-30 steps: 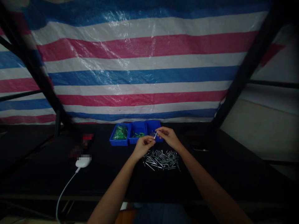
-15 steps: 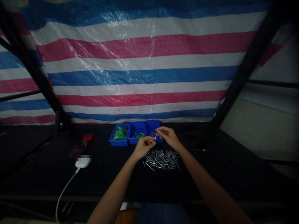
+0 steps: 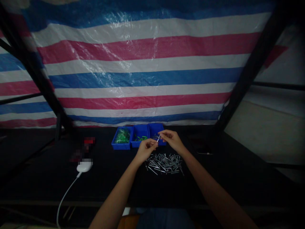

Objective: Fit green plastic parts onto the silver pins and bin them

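Between my two hands is a thin silvery metal rod (image 3: 158,138), tilted, with an end at each hand's fingertips. My left hand (image 3: 145,150) pinches its lower end, and my right hand (image 3: 172,140) pinches the upper end. Just below the hands, a loose pile of similar metal rods (image 3: 164,163) lies on the black table (image 3: 114,184). Behind the hands stands a blue bin (image 3: 156,127) with small metal pieces in it, partly hidden by my fingers. Too little detail shows to tell the rod's exact kind.
Left of that bin are a blue bin (image 3: 140,128) with small green pieces and another blue bin (image 3: 121,147) holding a bag of green parts (image 3: 122,136). A white device (image 3: 84,166) with a cable lies at left. A dark flat object (image 3: 201,148) lies at right.
The rod has tilted further from upright as my left fingers shifted slightly left and closed up. My right hand has hardly moved.
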`<action>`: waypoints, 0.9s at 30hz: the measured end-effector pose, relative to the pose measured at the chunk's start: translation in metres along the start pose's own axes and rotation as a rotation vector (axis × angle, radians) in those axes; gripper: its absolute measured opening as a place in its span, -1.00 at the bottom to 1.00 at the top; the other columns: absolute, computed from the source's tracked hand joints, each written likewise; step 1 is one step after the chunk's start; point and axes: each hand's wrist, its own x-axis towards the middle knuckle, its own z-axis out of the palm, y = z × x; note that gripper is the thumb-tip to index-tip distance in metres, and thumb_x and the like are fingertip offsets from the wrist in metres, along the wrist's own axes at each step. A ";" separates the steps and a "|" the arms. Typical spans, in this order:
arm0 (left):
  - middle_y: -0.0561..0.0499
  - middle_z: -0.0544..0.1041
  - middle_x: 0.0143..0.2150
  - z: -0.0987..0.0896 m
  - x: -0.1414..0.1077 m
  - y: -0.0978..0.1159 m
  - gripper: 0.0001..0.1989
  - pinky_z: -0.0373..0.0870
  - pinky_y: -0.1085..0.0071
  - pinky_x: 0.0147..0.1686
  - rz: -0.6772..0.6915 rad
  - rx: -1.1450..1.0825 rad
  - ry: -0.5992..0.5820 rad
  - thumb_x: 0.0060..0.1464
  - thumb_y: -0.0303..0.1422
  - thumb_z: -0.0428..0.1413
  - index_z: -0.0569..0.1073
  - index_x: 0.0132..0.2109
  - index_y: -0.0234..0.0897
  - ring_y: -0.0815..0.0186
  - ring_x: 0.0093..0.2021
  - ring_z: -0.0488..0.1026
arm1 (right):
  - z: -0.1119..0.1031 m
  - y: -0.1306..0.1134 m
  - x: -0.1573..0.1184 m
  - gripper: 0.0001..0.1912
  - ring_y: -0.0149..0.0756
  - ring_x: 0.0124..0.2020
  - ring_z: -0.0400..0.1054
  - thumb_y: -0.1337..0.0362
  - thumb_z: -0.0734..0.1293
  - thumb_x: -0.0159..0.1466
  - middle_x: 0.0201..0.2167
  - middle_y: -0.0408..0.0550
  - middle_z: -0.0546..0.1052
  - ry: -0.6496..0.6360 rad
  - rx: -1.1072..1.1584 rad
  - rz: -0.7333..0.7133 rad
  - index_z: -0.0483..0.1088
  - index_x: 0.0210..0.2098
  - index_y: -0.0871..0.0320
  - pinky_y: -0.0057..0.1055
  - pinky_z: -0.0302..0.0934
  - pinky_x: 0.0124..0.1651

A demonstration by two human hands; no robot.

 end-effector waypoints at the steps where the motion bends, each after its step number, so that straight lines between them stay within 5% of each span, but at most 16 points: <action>1: -0.01 0.44 -0.47 0.000 0.000 0.001 -0.71 0.22 0.53 -0.52 0.000 0.000 0.012 -0.12 -0.21 0.17 0.44 -0.34 -0.39 0.45 -0.53 0.32 | 0.000 -0.002 0.000 -0.72 -0.43 -0.58 0.27 0.11 0.32 0.07 -0.56 -0.13 0.42 -0.002 0.019 0.009 0.46 -0.36 0.19 -0.46 0.19 -0.48; 11: -0.01 0.44 -0.46 -0.005 0.000 0.007 -0.66 0.22 0.55 -0.58 -0.020 -0.046 0.099 -0.12 -0.17 0.16 0.43 -0.28 -0.39 0.46 -0.55 0.32 | -0.003 -0.017 -0.008 -0.79 -0.43 -0.51 0.32 0.22 0.40 -0.02 -0.50 -0.11 0.50 -0.240 0.181 0.104 0.49 -0.39 0.17 -0.45 0.21 -0.40; 17: 0.01 0.44 -0.47 -0.007 -0.001 0.011 -0.64 0.21 0.56 -0.55 -0.019 -0.083 0.108 -0.11 -0.17 0.15 0.44 -0.23 -0.38 0.47 -0.53 0.31 | 0.002 -0.020 -0.011 -0.77 -0.32 -0.32 0.40 0.24 0.43 -0.05 -0.39 -0.05 0.53 -0.400 0.164 0.122 0.48 -0.39 0.19 -0.35 0.23 -0.19; 27: 0.00 0.45 -0.46 -0.009 -0.001 0.010 -0.63 0.21 0.55 -0.51 -0.021 -0.092 0.109 -0.10 -0.19 0.16 0.48 -0.18 -0.37 0.46 -0.52 0.31 | 0.010 -0.009 -0.011 -0.73 -0.37 -0.48 0.37 0.18 0.44 -0.10 -0.52 -0.08 0.50 -0.399 0.083 0.143 0.44 -0.47 0.24 -0.37 0.24 -0.31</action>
